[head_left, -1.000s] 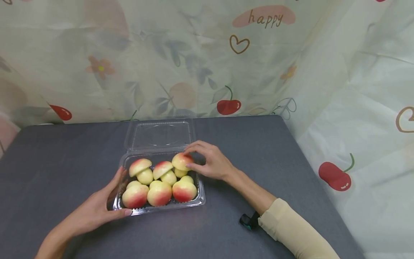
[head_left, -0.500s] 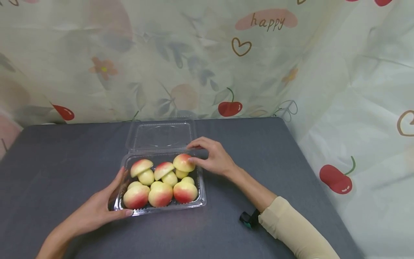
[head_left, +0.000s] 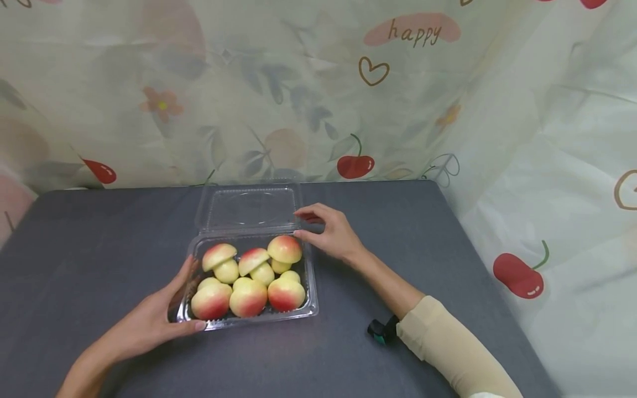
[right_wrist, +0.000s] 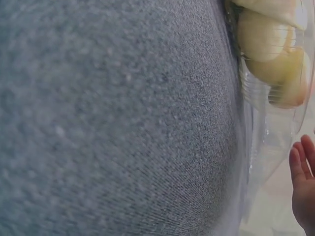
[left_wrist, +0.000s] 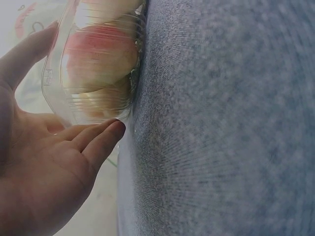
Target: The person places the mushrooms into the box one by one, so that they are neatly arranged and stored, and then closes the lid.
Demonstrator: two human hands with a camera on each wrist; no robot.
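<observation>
A clear plastic container (head_left: 309,293) lies on the table with its lid (head_left: 249,207) folded back. Inside sit several mushroom-shaped pieces in pale yellow and red, including one at the back right (head_left: 285,249). My left hand (head_left: 149,320) holds the container's left end, thumb at the front corner and fingers along the side. In the left wrist view, the fingers of that hand (left_wrist: 54,162) lie against the container's ribbed wall (left_wrist: 98,105). My right hand (head_left: 333,232) is empty beside the hinge at the back right, thumb and fingers apart, fingertips overlapping the lid's right edge.
The dark grey table (head_left: 348,354) extends on all sides of the container. A black device (head_left: 382,330) shows beside the right sleeve (head_left: 448,342). A printed curtain (head_left: 224,110) hangs behind the table and another stretch along its right side.
My right hand has left the back-right mushroom piece and moved back and right toward the lid's edge. The left hand keeps its hold on the container.
</observation>
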